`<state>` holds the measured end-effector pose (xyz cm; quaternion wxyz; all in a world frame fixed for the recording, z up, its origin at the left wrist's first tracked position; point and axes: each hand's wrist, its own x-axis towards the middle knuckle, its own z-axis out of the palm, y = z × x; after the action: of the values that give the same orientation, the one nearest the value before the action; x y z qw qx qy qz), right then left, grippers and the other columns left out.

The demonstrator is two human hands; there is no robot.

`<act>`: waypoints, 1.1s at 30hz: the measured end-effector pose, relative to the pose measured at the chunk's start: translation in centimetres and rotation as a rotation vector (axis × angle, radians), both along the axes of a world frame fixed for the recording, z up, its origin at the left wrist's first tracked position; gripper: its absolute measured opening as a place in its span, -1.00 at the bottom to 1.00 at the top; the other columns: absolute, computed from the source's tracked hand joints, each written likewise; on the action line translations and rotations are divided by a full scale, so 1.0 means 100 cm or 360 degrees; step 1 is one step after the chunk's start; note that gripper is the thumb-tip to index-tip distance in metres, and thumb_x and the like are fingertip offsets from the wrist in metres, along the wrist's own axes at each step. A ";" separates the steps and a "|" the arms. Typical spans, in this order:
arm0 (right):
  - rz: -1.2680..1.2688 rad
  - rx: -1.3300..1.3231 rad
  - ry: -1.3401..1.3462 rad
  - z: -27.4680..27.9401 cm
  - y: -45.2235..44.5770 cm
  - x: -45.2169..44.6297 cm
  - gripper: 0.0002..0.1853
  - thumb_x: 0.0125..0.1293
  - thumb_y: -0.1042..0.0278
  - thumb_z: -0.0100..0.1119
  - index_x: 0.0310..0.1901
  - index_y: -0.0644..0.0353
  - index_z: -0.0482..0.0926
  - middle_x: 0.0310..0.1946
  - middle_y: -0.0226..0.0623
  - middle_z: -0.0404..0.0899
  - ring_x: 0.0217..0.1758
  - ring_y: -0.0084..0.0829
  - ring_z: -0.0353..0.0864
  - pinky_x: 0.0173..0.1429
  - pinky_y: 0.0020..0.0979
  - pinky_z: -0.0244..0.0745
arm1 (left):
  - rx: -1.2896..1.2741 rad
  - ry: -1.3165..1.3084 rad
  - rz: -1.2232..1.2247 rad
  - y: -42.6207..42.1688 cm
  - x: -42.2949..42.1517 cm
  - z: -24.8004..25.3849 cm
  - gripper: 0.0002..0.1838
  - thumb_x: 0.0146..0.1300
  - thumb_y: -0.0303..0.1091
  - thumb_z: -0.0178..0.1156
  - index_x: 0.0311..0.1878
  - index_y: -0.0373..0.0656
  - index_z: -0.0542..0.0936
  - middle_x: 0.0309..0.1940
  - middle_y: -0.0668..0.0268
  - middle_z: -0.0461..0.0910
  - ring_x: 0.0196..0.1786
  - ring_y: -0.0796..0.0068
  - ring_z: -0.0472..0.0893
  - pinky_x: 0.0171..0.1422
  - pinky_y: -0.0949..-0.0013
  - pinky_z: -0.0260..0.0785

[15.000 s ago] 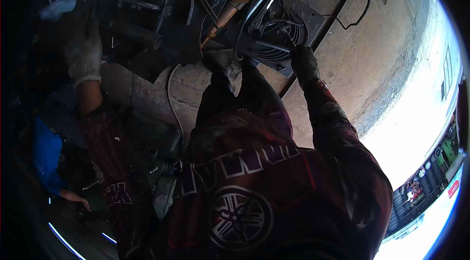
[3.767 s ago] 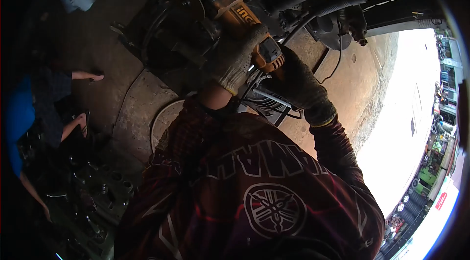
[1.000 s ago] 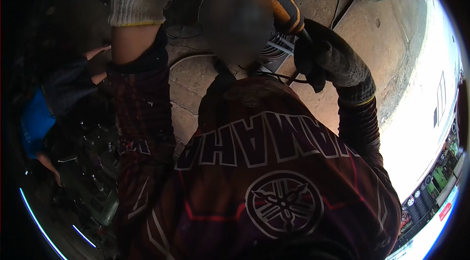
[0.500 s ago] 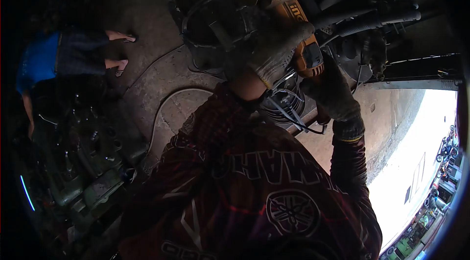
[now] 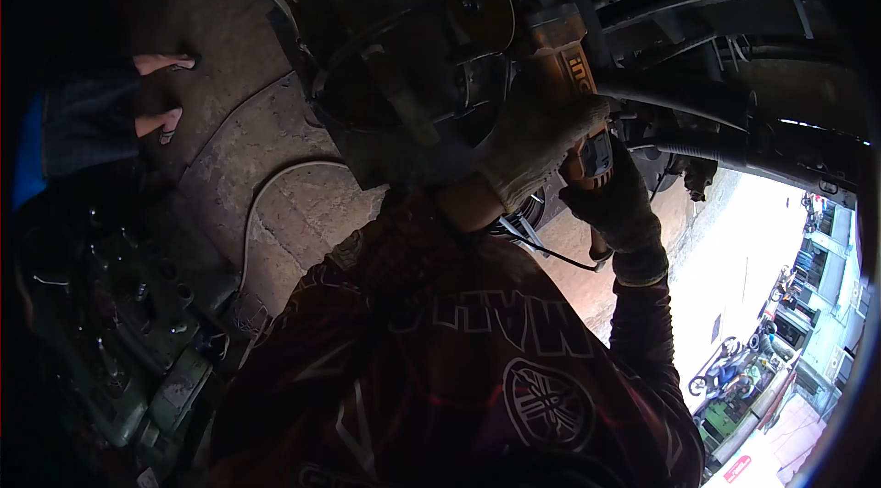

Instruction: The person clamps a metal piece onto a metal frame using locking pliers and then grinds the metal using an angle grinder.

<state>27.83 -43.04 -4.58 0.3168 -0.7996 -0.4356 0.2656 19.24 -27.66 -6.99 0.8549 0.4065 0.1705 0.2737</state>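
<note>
An orange and black angle grinder (image 5: 564, 56) with a large round disc (image 5: 476, 3) is held out in front of me. My left hand (image 5: 541, 146), in a greyish knit glove, is closed around the middle of its body. The gloved right hand (image 5: 619, 217) grips the rear end near the cord, though its fingers are partly hidden in shadow. The disc is close to a dark metal assembly (image 5: 395, 75), and from here I cannot tell whether they touch. A black cord (image 5: 564, 260) hangs below the tool.
A person in dark shorts (image 5: 96, 116) stands at left near a green machine (image 5: 128, 350) with levers. A pale hose (image 5: 262, 199) curves over the concrete floor. Dark bars and tubes (image 5: 697, 102) fill the upper right. Motorbikes (image 5: 730, 369) are outside in bright light.
The view has shifted, and more of the dark bars and the outdoor area shows at right. The grinder sits slightly lower and further right in view, with both hands still on it.
</note>
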 end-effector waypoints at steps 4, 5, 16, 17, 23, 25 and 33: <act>-0.0044 -0.0081 0.0147 -0.004 0.006 0.001 -0.34 0.10 0.34 0.49 0.25 0.22 0.44 0.02 -0.13 0.65 0.08 -0.23 0.71 0.13 -0.28 0.62 | -0.0129 0.0084 -0.0152 0.006 0.003 -0.009 -0.61 0.19 -0.51 0.35 0.06 -0.28 0.48 -0.22 0.28 0.60 -0.21 0.47 0.68 -0.13 0.37 0.64; 0.0020 -0.0005 0.0020 -0.006 0.006 0.001 -0.28 0.05 0.40 0.52 0.27 0.23 0.41 -0.02 -0.19 0.65 -0.01 -0.32 0.70 0.03 -0.32 0.64 | -0.0129 0.0081 -0.0153 0.007 0.005 -0.013 -0.61 0.19 -0.51 0.35 0.06 -0.28 0.48 -0.22 0.28 0.60 -0.21 0.47 0.68 -0.13 0.37 0.64; -0.0137 -0.0121 0.0282 -0.006 0.007 0.000 -0.31 0.09 0.37 0.48 0.27 0.24 0.42 0.01 -0.17 0.65 0.10 -0.31 0.69 0.16 -0.31 0.60 | -0.0144 0.0006 0.0061 0.005 0.007 -0.020 -0.50 0.15 -0.50 0.36 0.17 -0.23 0.45 -0.24 0.33 0.59 -0.34 0.64 0.61 -0.35 0.53 0.54; -0.0137 -0.0115 0.0297 -0.006 0.007 0.001 -0.31 0.08 0.35 0.48 0.27 0.25 0.42 0.01 -0.15 0.65 0.09 -0.30 0.69 0.16 -0.30 0.60 | -0.0143 0.0006 0.0060 0.005 0.006 -0.019 -0.50 0.15 -0.50 0.36 0.17 -0.23 0.45 -0.24 0.33 0.59 -0.34 0.64 0.61 -0.35 0.53 0.54; -0.0150 -0.0167 0.0205 -0.004 0.009 0.001 -0.26 0.06 0.30 0.50 0.28 0.27 0.38 0.00 -0.09 0.65 0.05 -0.24 0.72 0.12 -0.27 0.64 | -0.0181 0.0142 -0.0107 0.010 0.001 -0.012 -0.50 0.17 -0.47 0.35 0.19 -0.22 0.45 -0.32 0.36 0.56 -0.45 0.66 0.56 -0.47 0.57 0.45; -0.0082 -0.0143 0.0095 -0.004 0.010 0.002 -0.25 0.07 0.28 0.50 0.29 0.28 0.37 0.00 -0.08 0.65 0.04 -0.23 0.73 0.11 -0.26 0.65 | -0.0233 0.0076 -0.0090 0.010 0.000 -0.012 -0.49 0.17 -0.46 0.35 0.20 -0.21 0.44 -0.33 0.38 0.54 -0.47 0.67 0.54 -0.49 0.56 0.43; -0.0053 -0.0109 0.0045 -0.004 0.012 0.002 -0.26 0.08 0.25 0.48 0.28 0.30 0.37 -0.02 -0.08 0.65 0.02 -0.23 0.74 0.09 -0.27 0.66 | -0.0151 0.0067 -0.0001 0.009 0.005 -0.017 -0.43 0.17 -0.48 0.36 0.26 -0.19 0.41 -0.28 0.36 0.53 -0.42 0.66 0.54 -0.45 0.56 0.45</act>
<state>28.01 -41.87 -4.96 0.2996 -0.8133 -0.4083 0.2864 19.72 -26.72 -8.65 0.8695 0.3712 0.2012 0.2564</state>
